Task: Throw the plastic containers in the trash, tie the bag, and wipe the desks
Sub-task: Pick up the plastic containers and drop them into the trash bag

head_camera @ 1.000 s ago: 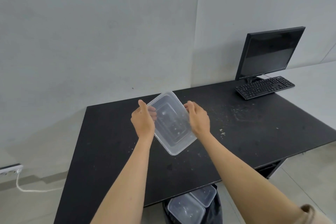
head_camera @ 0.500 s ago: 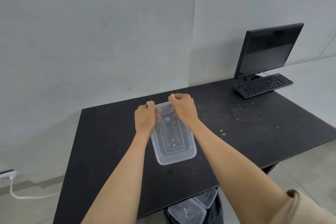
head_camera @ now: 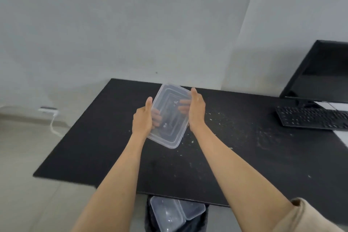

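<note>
Office workspace. Black desk [head_camera: 98, 149] against bare grey wall [head_camera: 113, 24]. Monitor [head_camera: 320, 69] and keyboard [head_camera: 310, 118] far right.

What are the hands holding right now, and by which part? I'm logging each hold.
A clear rectangular plastic container, held above the black desk: left hand and right hand each hold one long side, fingers underneath.

Bare forearms — a beige sleeve [head_camera: 305, 216] on the right upper arm
</note>
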